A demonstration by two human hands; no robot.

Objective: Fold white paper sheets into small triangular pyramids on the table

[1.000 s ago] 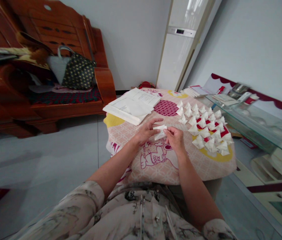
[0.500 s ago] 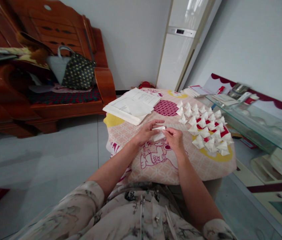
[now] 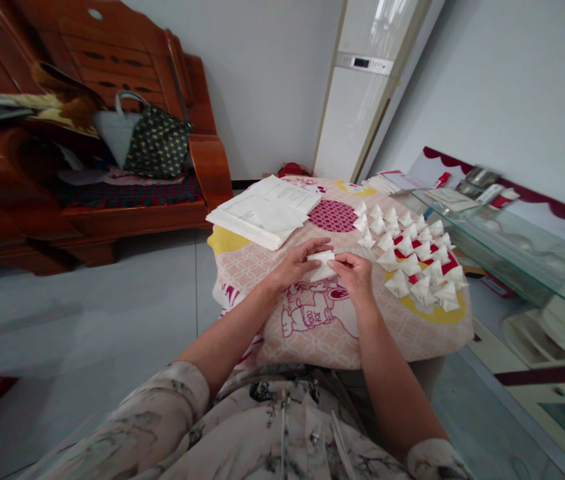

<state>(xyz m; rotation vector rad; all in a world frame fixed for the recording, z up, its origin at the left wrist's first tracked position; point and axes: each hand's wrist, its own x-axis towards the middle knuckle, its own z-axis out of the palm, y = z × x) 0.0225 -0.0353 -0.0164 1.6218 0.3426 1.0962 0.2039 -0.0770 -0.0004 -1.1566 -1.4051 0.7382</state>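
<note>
Between my hands, just above the cloth-covered table (image 3: 322,343), is a small folded white piece of paper (image 3: 320,267). My left hand (image 3: 296,263) grips its left side, with the thumb below and the fingers over the top. At its right edge, my right hand (image 3: 355,272) pinches the paper between thumb and fingers. Rows of folded white paper shapes with pointed tips (image 3: 423,291) stand to the right of my hands. Beyond my left hand lies a stack of printed white sheets (image 3: 262,213), its edges uneven.
A glass shelf (image 3: 527,247) with small items borders the table on the right. Behind the table stands a tall white cabinet-like unit (image 3: 357,100) with a display. On the left is a wooden sofa (image 3: 147,223) holding a dark patterned bag (image 3: 158,143).
My right hand has shifted slightly right, and its fingers now lie flatter along the paper's right edge. My left hand stays nearly in place, still holding the paper.
</note>
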